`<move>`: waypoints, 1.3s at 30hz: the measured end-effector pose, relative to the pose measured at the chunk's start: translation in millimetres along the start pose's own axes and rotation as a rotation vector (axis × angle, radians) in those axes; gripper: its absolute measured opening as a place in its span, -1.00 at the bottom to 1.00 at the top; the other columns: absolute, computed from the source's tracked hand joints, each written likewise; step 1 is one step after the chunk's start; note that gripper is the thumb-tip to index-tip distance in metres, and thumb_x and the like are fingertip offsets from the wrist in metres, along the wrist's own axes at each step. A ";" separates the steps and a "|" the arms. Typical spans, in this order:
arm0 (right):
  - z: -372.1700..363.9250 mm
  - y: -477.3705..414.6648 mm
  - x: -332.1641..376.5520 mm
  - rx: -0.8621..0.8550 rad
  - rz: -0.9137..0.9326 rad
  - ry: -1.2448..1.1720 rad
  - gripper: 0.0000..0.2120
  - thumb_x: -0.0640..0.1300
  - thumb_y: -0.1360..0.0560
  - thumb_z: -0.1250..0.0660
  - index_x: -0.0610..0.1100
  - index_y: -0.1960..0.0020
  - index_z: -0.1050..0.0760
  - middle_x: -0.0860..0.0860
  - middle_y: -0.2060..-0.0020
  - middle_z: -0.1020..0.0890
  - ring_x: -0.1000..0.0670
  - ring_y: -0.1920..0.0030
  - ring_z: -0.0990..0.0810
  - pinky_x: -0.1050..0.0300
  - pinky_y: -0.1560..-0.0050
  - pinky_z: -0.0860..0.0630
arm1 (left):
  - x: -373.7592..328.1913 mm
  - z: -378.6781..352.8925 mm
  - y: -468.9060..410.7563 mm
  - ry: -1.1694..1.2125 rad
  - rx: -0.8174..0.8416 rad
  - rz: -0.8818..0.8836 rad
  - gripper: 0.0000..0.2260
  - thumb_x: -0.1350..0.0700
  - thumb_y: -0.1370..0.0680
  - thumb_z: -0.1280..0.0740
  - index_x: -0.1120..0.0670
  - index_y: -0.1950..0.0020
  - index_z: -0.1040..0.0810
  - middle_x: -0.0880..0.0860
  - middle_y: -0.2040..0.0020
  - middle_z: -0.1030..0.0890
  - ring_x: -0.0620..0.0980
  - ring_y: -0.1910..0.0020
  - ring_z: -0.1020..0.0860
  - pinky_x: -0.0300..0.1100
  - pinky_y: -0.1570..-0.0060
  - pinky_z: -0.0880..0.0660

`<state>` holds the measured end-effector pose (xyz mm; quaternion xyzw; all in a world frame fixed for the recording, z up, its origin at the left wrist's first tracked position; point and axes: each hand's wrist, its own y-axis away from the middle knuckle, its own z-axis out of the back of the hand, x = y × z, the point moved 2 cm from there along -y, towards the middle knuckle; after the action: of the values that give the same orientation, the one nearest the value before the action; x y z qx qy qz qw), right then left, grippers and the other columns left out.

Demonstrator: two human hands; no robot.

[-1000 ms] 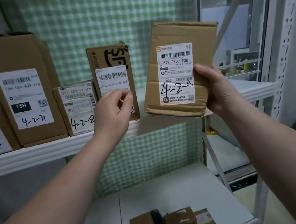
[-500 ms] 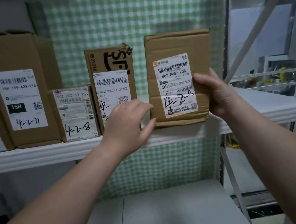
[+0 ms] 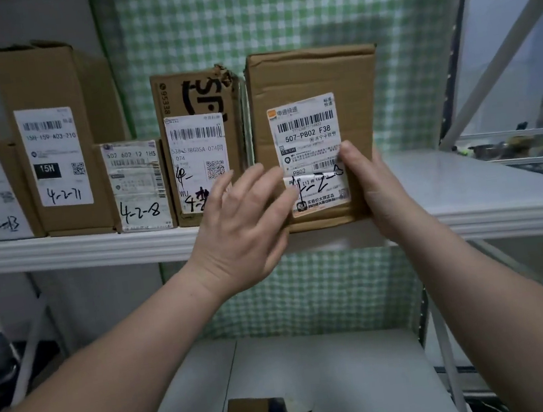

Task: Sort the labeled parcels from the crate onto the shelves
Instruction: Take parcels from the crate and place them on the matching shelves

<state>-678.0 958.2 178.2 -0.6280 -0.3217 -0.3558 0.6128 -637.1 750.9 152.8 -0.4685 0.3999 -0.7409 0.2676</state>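
On the shelf point(image 3: 78, 246), a torn parcel point(image 3: 193, 95) stands near the front edge. Our left hand point(image 3: 242, 230) is spread, and its fingers lie flat on the lower left of the labeled parcel point(image 3: 308, 76). This parcel stands upright just beside the torn one, long axis vertical, label towards us. Our right hand point(image 3: 375, 188) grips its right edge, thumb on the label. We judge it must slide towards the back edge, away from both hands.

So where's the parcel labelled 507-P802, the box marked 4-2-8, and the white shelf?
parcel labelled 507-P802 point(image 3: 310, 76): head view, bare cardboard above its label.
box marked 4-2-8 point(image 3: 138, 185): head view, middle of its label.
white shelf point(image 3: 78, 246): head view, front edge.
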 end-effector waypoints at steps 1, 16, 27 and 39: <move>-1.8 4.5 0.8 -0.065 0.031 0.085 -0.53 0.15 -0.58 -0.24 -0.04 -0.42 -0.37 0.10 -0.25 -0.59 0.16 -0.21 -0.55 0.21 -0.26 -0.38 | -7.4 -2.6 1.2 -0.043 0.038 -0.044 -0.55 -0.01 -0.52 -0.25 0.09 -0.38 -0.38 0.13 -0.42 -0.31 0.15 -0.41 -0.29 0.20 -0.36 -0.17; -9.3 38.1 -15.6 -0.431 0.179 0.525 -0.60 0.04 -0.59 -0.07 -0.07 -0.14 -0.62 -0.03 0.04 -0.70 -0.03 0.02 -0.61 0.14 0.10 -0.39 | -39.6 -47.2 27.9 -0.186 0.409 -0.086 -0.19 -0.26 -0.50 -0.19 0.16 -0.56 0.05 0.07 -0.56 0.08 0.07 -0.54 0.00 0.20 -0.45 0.14; -15.8 33.4 -24.8 -0.413 0.134 0.687 -0.51 0.09 -0.52 -0.01 0.01 -0.28 -0.56 -0.03 -0.02 -0.70 -0.15 -0.07 -0.57 -0.02 -0.04 -0.48 | -28.9 -60.8 29.4 -0.102 0.459 -0.041 -0.22 -0.25 -0.51 -0.19 0.10 -0.56 0.03 0.11 -0.56 0.08 0.08 -0.53 0.04 0.18 -0.46 0.04; -18.0 42.1 -21.9 -0.453 0.174 0.692 -0.62 -0.01 -0.57 -0.12 -0.04 -0.31 -0.52 0.00 -0.08 -0.67 -0.11 -0.12 -0.52 -0.04 -0.16 -0.42 | -27.5 -62.5 30.5 -0.086 0.480 -0.035 -0.24 -0.24 -0.53 -0.15 0.09 -0.56 0.08 0.12 -0.57 0.10 0.10 -0.53 0.06 0.21 -0.44 0.04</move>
<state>-655.4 939.1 136.9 -0.6151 0.0434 -0.5544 0.5590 -681.7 777.0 98.9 -0.4292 0.1923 -0.7987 0.3752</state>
